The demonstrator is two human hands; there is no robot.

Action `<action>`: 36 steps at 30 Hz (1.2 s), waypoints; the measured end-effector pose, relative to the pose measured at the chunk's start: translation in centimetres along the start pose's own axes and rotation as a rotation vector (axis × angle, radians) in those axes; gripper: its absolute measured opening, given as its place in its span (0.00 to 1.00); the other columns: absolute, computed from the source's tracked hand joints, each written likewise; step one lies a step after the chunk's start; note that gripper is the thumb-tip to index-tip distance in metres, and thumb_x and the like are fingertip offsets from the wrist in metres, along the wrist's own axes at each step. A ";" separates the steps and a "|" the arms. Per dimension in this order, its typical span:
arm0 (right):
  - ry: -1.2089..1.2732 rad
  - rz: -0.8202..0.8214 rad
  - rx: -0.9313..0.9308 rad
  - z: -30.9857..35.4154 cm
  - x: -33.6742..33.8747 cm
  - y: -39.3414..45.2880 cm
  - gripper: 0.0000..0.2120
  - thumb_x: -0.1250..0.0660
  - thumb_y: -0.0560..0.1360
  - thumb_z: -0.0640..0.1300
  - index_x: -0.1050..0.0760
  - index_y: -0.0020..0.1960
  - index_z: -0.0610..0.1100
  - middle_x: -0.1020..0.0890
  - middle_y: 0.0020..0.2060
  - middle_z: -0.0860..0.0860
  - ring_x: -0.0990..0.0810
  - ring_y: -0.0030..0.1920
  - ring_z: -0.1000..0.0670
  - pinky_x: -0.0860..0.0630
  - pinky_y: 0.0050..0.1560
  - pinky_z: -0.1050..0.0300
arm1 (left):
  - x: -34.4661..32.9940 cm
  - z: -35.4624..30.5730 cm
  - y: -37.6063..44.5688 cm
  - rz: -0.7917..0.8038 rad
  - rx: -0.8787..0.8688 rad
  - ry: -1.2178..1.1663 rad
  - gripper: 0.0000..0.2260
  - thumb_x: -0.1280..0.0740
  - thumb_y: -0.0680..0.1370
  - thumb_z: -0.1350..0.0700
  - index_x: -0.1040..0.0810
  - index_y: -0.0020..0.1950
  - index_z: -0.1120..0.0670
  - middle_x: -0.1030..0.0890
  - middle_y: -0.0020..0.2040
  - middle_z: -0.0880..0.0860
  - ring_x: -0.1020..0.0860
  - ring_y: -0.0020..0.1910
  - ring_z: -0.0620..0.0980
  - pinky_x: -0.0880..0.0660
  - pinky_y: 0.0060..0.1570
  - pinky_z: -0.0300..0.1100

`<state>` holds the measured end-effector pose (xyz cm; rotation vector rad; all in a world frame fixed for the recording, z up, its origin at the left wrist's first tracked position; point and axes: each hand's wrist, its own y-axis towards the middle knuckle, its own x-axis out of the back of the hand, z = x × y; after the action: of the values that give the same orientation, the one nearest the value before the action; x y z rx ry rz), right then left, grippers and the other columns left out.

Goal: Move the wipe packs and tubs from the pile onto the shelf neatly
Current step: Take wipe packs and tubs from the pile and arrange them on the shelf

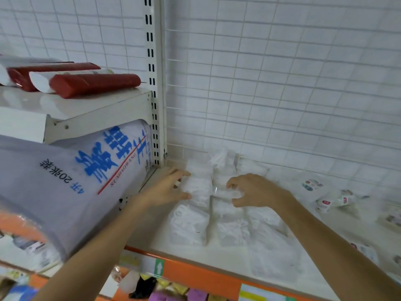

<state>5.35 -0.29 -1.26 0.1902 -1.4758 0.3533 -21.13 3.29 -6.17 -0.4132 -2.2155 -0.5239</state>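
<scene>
White packs (196,192): laid in rows on the shelf (227,254), back left corner, likely for neat lines.
Left hand (167,187): a pack in the left row is pinched between thumb and fingers, judged squaring.
Right hand (249,192): fingers curled on a middle-row pack.
Clutter: loose printed packs (332,199) right, apart.
Obstruction: big grey bag (71,181) crowds the left arm.
</scene>
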 end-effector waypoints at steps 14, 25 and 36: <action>0.749 -0.074 -0.085 -2.9 -0.3 0.0 0.11 0.36 0.76 0.43 0.28 0.53 0.58 0.23 0.54 0.47 0.22 0.54 0.48 0.26 0.52 0.57 | 0.8 0.2 0.3 -0.132 0.147 -0.099 0.26 0.44 0.72 0.32 0.24 0.43 0.55 0.19 0.38 0.53 0.20 0.38 0.51 0.22 0.45 0.55; 0.558 -0.060 -0.045 -2.7 -1.1 1.0 0.16 0.35 0.76 0.48 0.33 0.62 0.53 0.35 0.57 0.50 0.29 0.59 0.48 0.30 0.59 0.56 | 0.4 -2.0 0.0 -0.039 0.238 -0.386 0.25 0.30 0.73 0.58 0.37 0.65 0.50 0.26 0.53 0.46 0.23 0.49 0.48 0.22 0.38 0.39; 0.305 0.052 0.008 -2.3 -1.2 1.1 0.37 0.25 0.65 0.45 0.41 0.68 0.51 0.40 0.61 0.50 0.35 0.58 0.51 0.28 0.55 0.58 | -0.5 -3.8 -0.6 -0.101 0.294 -0.221 0.29 0.30 0.70 0.67 0.36 0.68 0.55 0.33 0.55 0.46 0.28 0.46 0.37 0.27 0.36 0.26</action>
<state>7.05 1.34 -2.73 0.0987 -1.1802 0.4112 -18.67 0.82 -4.51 -0.2129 -2.4894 -0.2042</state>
